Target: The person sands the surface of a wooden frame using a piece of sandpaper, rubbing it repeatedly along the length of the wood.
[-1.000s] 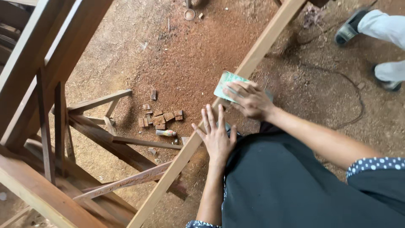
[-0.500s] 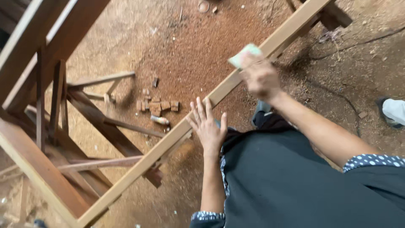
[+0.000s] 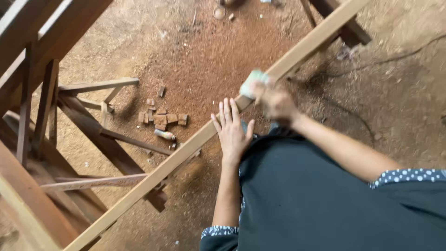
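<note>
A long pale wooden beam (image 3: 176, 158) runs diagonally from lower left to upper right across the head view. My left hand (image 3: 232, 132) lies flat on it with fingers spread, pressing it down. My right hand (image 3: 274, 101), blurred by motion, grips a folded pale green sheet of sandpaper (image 3: 251, 82) against the beam just above the left hand. My dark apron (image 3: 306, 195) fills the lower right.
Dark wooden frames (image 3: 51, 116) stand at the left. Several small wood blocks (image 3: 162, 117) and a small tube (image 3: 165, 135) lie on the sawdust-covered floor (image 3: 204, 51). A thin cable (image 3: 395, 53) crosses the floor at right. Another timber piece (image 3: 344, 23) sits at the top.
My right hand has slid the sandpaper back down the beam toward my left hand after reaching further up. The view has shifted; another person's feet at the right are gone from view.
</note>
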